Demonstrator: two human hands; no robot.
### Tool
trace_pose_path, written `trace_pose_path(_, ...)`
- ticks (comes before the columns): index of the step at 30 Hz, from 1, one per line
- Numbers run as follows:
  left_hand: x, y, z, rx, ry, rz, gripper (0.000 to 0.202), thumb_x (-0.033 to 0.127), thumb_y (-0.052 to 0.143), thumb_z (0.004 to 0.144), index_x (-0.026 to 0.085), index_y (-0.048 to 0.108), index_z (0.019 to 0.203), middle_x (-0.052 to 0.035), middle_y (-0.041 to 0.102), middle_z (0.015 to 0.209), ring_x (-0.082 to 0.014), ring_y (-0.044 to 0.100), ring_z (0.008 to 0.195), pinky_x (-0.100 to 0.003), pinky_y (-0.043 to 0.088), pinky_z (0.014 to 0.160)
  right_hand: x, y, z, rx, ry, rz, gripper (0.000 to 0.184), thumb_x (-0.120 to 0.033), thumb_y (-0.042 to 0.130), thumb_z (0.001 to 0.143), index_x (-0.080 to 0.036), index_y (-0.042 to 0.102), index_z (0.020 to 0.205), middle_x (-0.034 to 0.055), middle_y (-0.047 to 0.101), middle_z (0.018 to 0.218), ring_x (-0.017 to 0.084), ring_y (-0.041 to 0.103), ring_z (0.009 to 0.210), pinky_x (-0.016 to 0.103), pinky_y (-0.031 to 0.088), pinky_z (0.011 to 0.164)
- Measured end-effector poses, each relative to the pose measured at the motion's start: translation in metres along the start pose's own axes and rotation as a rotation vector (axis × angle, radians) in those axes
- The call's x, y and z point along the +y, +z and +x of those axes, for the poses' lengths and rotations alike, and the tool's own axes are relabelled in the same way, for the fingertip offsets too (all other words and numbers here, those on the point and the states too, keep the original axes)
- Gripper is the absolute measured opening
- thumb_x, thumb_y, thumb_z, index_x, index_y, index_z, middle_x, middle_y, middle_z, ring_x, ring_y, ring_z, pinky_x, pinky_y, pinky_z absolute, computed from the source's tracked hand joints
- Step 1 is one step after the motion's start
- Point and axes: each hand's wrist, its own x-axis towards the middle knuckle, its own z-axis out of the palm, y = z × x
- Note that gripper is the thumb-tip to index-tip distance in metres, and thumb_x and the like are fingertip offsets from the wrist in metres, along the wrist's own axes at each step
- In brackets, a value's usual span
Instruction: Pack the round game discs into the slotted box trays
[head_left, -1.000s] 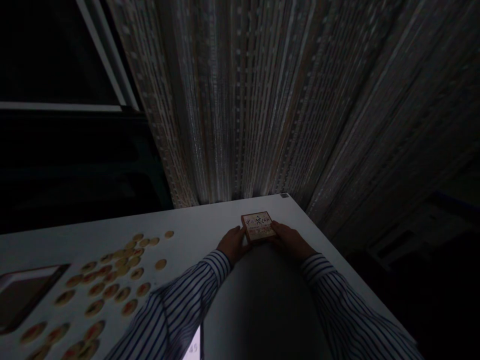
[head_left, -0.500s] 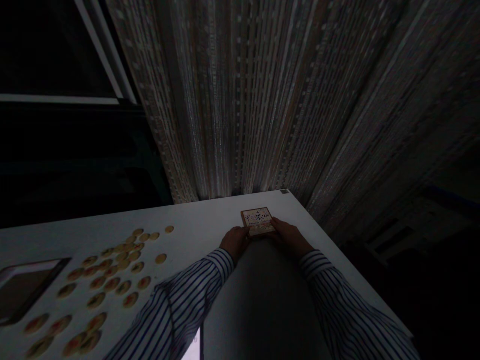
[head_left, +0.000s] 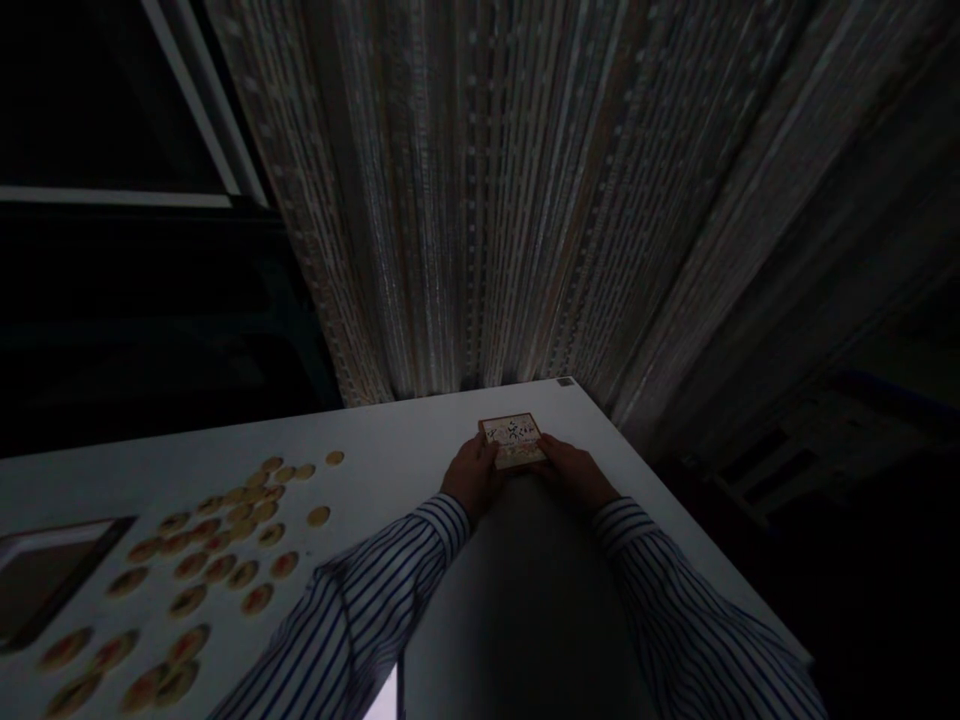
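Between my two hands is a small flat square box (head_left: 513,440) with a brown edge and a pale printed top bearing dark lettering. My left hand (head_left: 474,474) grips its left side, thumb on the top. At the right side, my right hand (head_left: 576,470) holds it with the thumb over the near corner. The fingers beneath the box are hidden. To the left, several round wooden xiangqi pieces (head_left: 240,514) lie scattered on the white table (head_left: 390,440), some with red marks and some with dark ones.
An open shallow tray (head_left: 75,580) with a dark rim sits at the table's left. A bright screen (head_left: 387,697) shows partly under my left sleeve. Striped curtains (head_left: 480,200) hang behind the table, and a small dark patch (head_left: 565,382) marks its far corner.
My left hand has shifted up along the box's left side, its fingers now nearer the far corner. My right hand stays on the right side. The view has moved slightly.
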Motion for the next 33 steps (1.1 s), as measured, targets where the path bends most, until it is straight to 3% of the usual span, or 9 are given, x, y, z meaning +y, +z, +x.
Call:
trace_pose_path(3, 0.001, 0.008, 0.005, -0.012, 0.036, 0.055, 0.046, 0.033, 0.047, 0.083, 0.01, 0.045, 0.123, -0.0204, 0.035, 0.136, -0.029, 0.037, 0.124, -0.043, 0.034, 0.101, -0.001, -0.003, -0.001, -0.007, 0.002, 0.007, 0.052, -0.042, 0.045, 0.084, -0.017, 0.041, 0.129, 0.0142, 0.04, 0.136, 0.024, 0.041, 0.121, 0.041, 0.037, 0.095)
trace_pose_path(7, 0.0, 0.013, 0.008, -0.084, 0.023, 0.074, 0.042, 0.033, 0.045, 0.084, 0.013, 0.048, 0.12, -0.0184, 0.038, 0.135, -0.0292, 0.037, 0.124, -0.045, 0.035, 0.1, -0.01, -0.002, 0.004, -0.001, 0.048, -0.052, 0.051, -0.045, 0.039, 0.086, -0.016, 0.043, 0.128, 0.0143, 0.042, 0.135, 0.025, 0.039, 0.122, 0.043, 0.037, 0.094)
trace_pose_path(10, -0.003, 0.014, 0.008, -0.068, 0.039, 0.07, 0.041, 0.033, 0.044, 0.085, 0.013, 0.048, 0.12, -0.0182, 0.039, 0.135, -0.0283, 0.039, 0.122, -0.043, 0.036, 0.099, -0.024, 0.006, 0.014, 0.096, 0.046, -0.111, 0.052, -0.04, 0.026, 0.091, -0.012, 0.034, 0.134, 0.0148, 0.033, 0.141, 0.024, 0.03, 0.128, 0.044, 0.031, 0.098)
trace_pose_path(13, -0.005, 0.015, 0.008, -0.064, 0.052, 0.068, 0.041, 0.035, 0.045, 0.085, 0.014, 0.049, 0.12, -0.0186, 0.039, 0.135, -0.0283, 0.041, 0.121, -0.043, 0.038, 0.098, -0.031, 0.015, 0.02, 0.083, 0.037, -0.137, 0.052, -0.036, 0.023, 0.091, -0.009, 0.032, 0.135, 0.0157, 0.028, 0.142, 0.025, 0.025, 0.131, 0.048, 0.027, 0.1)
trace_pose_path(21, -0.004, 0.013, 0.011, -0.113, 0.02, 0.075, 0.04, 0.035, 0.048, 0.083, 0.018, 0.05, 0.119, -0.0146, 0.041, 0.135, -0.0277, 0.044, 0.119, -0.044, 0.039, 0.095, -0.006, 0.011, 0.017, -0.008, 0.102, -0.105, 0.055, -0.038, 0.021, 0.091, -0.011, 0.027, 0.138, 0.0132, 0.027, 0.143, 0.025, 0.022, 0.132, 0.053, 0.024, 0.101)
trace_pose_path(25, 0.0, 0.007, 0.011, -0.126, 0.023, 0.1, 0.042, 0.037, 0.046, 0.084, 0.016, 0.05, 0.12, -0.0174, 0.04, 0.135, -0.0289, 0.045, 0.117, -0.043, 0.04, 0.093, -0.015, 0.005, 0.033, 0.026, 0.027, -0.12, 0.053, -0.033, 0.024, 0.09, -0.009, 0.029, 0.137, 0.0135, 0.025, 0.144, 0.025, 0.021, 0.132, 0.053, 0.023, 0.101)
trace_pose_path(30, -0.002, 0.001, 0.014, -0.133, 0.03, 0.112, 0.039, 0.04, 0.048, 0.082, 0.022, 0.054, 0.116, -0.0122, 0.046, 0.13, -0.0278, 0.046, 0.114, -0.044, 0.039, 0.093, -0.022, 0.01, 0.053, -0.012, 0.008, -0.096, 0.05, -0.03, 0.025, 0.089, -0.011, 0.033, 0.135, 0.0123, 0.027, 0.143, 0.025, 0.023, 0.132, 0.05, 0.025, 0.101)
trace_pose_path(33, -0.007, 0.001, 0.019, -0.11, 0.056, 0.08, 0.042, 0.046, 0.053, 0.076, 0.02, 0.057, 0.11, -0.0131, 0.05, 0.123, -0.0279, 0.046, 0.114, -0.043, 0.038, 0.095, -0.02, 0.013, 0.055, -0.016, -0.012, -0.094, 0.05, -0.029, 0.025, 0.089, -0.01, 0.034, 0.135, 0.0129, 0.029, 0.143, 0.026, 0.022, 0.132, 0.049, 0.027, 0.1)
